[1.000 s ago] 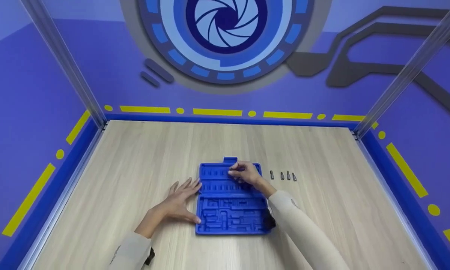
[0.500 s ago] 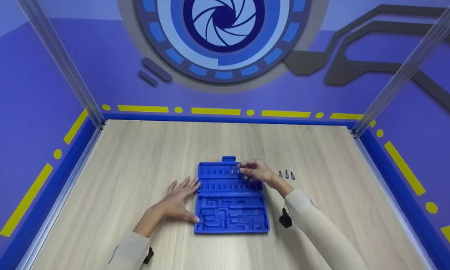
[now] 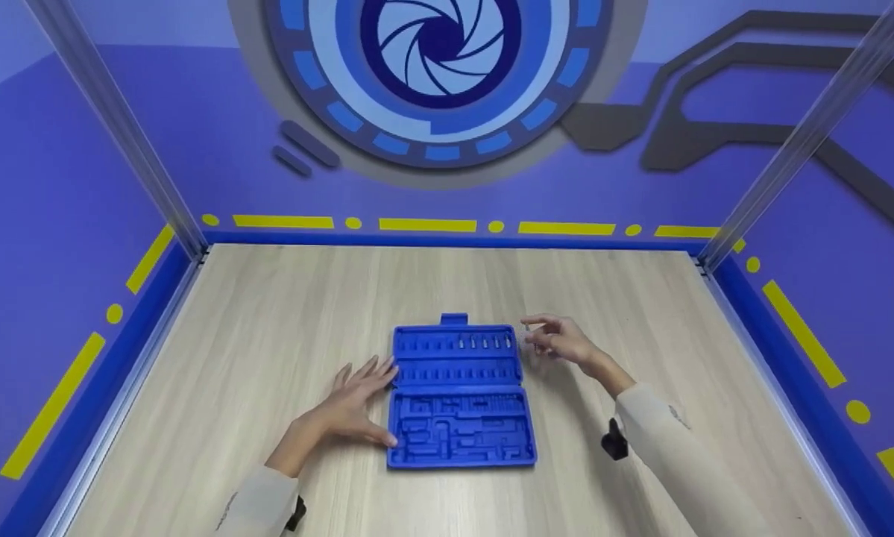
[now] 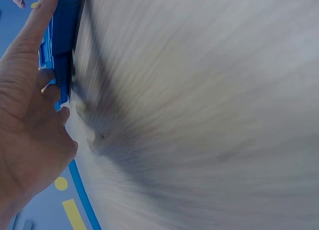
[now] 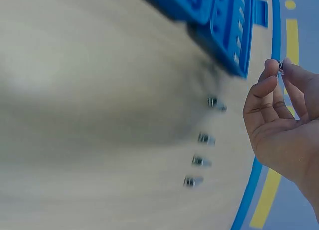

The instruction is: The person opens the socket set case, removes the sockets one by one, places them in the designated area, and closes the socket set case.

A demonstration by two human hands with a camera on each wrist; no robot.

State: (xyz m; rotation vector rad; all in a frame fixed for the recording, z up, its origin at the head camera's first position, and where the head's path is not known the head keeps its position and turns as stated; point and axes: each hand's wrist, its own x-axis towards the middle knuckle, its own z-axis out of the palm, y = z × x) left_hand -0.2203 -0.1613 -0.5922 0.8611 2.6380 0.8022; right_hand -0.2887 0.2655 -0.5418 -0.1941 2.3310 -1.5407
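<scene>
An unfolded blue plastic tool case (image 3: pixel 458 386) lies on the table, several screwdriver bits (image 3: pixel 485 342) standing in a row at the right of its far half. My left hand (image 3: pixel 357 403) rests against the case's left edge, fingers spread, thumb at the near half; the left wrist view shows the thumb along the blue side (image 4: pixel 67 25). Just right of the far half, my right hand (image 3: pixel 566 343) pinches a small screwdriver bit (image 5: pixel 280 66) between thumb and index finger. Several more bits (image 5: pixel 201 161) lie in a line on the table; in the head view the right hand hides them.
A latch tab (image 3: pixel 454 318) juts from the case's far edge. The near half has moulded recesses (image 3: pixel 461 436). Blue walls with yellow marks (image 3: pixel 428 224) enclose the wooden table (image 3: pixel 305 298) at the back and both sides.
My right hand has moved right, from over the case's far half to beside it, uncovering the row of bits standing there. My left hand stays at the left edge.
</scene>
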